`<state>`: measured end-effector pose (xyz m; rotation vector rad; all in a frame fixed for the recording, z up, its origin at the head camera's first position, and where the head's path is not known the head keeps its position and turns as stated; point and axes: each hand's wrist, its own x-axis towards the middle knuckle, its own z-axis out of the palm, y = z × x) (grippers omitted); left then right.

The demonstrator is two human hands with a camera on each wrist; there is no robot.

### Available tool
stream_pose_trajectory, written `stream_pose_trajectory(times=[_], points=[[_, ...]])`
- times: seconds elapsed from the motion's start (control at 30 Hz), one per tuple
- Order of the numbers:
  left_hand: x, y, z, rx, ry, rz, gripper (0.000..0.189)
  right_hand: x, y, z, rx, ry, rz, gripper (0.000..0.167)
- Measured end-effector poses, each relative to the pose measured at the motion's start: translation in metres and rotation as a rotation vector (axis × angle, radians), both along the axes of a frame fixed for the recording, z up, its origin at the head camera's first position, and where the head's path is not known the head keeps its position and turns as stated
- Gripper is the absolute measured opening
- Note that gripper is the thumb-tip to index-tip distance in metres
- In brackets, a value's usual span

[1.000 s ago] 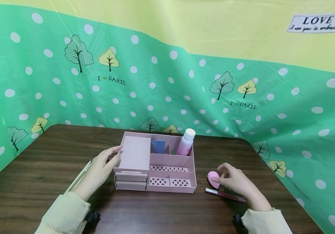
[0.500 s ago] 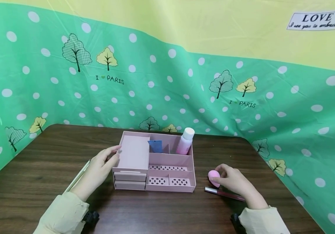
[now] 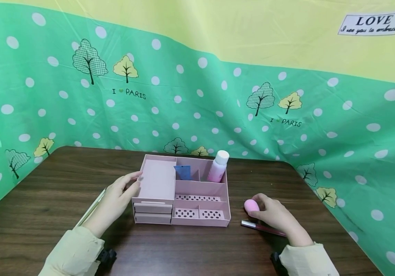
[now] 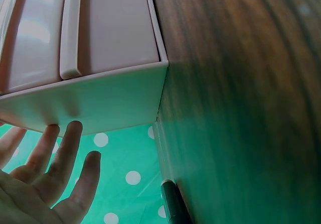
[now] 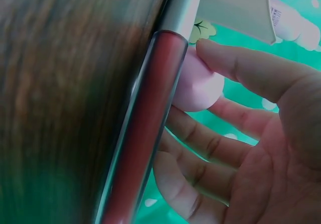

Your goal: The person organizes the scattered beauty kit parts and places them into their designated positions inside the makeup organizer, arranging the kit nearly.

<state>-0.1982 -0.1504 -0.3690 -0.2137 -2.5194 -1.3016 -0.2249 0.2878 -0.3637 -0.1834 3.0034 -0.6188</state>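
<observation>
Behind a dark brown, wood-grained table [image 3: 183, 251] with rounded far corners hangs a creased cloth [image 3: 197, 84], yellow above and green below, printed with white dots [image 3: 202, 62], trees [image 3: 89, 61] and a "LOVE" label [image 3: 374, 23].

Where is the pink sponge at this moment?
In the head view, the pink sponge is right of the pink organizer, held between thumb and fingers of the right hand, just beyond the silver-capped tube.

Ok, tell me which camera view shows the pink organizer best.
The head view: it takes in the pink organizer almost whole, top and front together, with the left hand at one edge. The left wrist view gives a close-up of one cropped end, with drawer fronts; the right wrist view catches just a pale corner.
</observation>
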Motion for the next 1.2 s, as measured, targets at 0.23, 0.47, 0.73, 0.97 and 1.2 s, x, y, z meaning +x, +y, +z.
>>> stream_pose_trajectory(times=[0.23,0.47,0.73,0.97,1.2], points=[[0.000,0.000,0.000,0.009,0.003,-0.006,0.039,0.000,-0.004,0.003,-0.013,0.025,0.005,0.044],[0.000,0.000,0.000,0.000,0.004,-0.004,0.039,0.003,-0.010,0.006,-0.014,0.059,0.014,0.045],[0.000,-0.001,0.000,0.006,0.007,-0.011,0.039,0.005,-0.017,0.011,-0.032,0.097,0.029,0.047],[0.000,-0.001,-0.001,0.013,0.011,-0.016,0.039,0.006,-0.021,0.013,-0.047,0.110,0.032,0.050],[0.000,-0.001,-0.001,0.004,0.008,-0.010,0.039,0.007,-0.024,0.013,-0.049,0.121,0.018,0.049]])
